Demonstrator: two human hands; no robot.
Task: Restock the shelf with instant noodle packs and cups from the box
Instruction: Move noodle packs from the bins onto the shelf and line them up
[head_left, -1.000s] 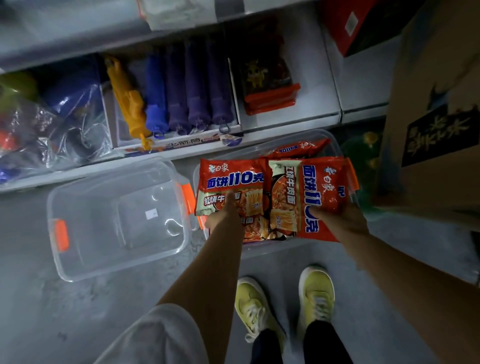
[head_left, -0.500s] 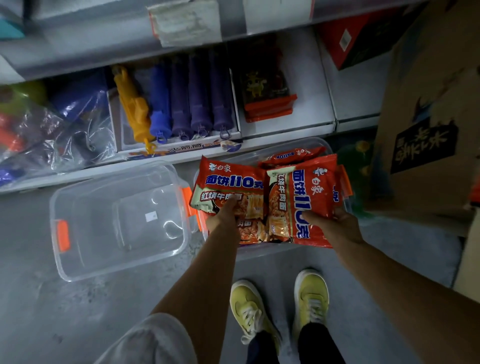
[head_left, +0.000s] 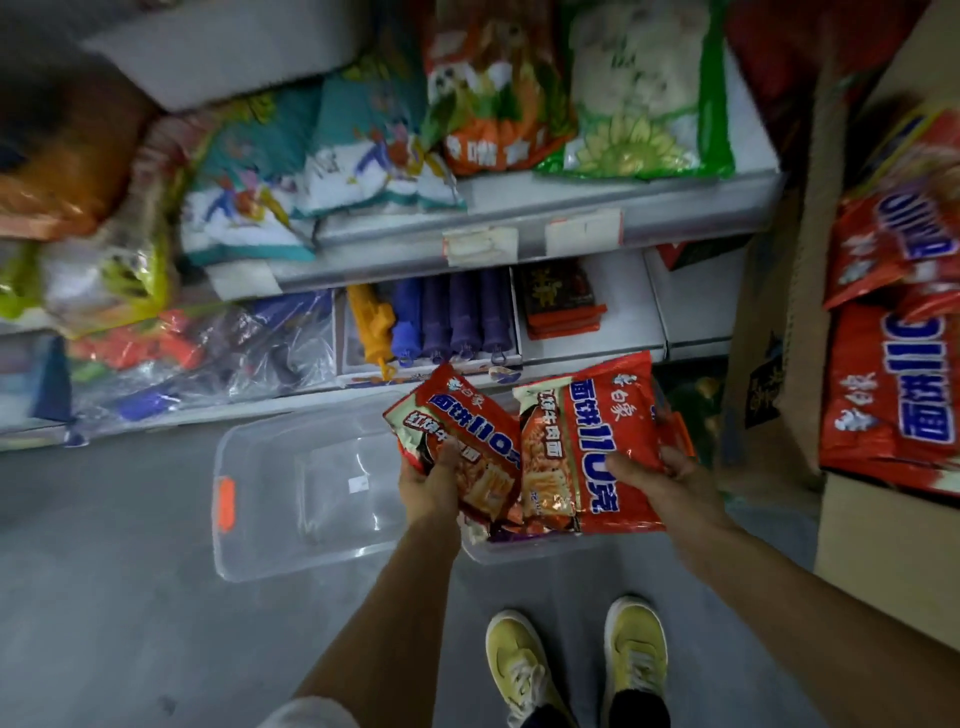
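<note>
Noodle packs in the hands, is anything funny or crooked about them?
Yes. The left hand holds its noodle pack tilted, its corner overlapping the noodle pack in the right hand. Both wrappers look crinkled, but nothing looks torn or spilled.

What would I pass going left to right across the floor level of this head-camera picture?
Clear plastic bin with an orange latch → red noodle pack in the left hand → larger red noodle pack in the right hand → brown cardboard box of red noodle packs.
</note>
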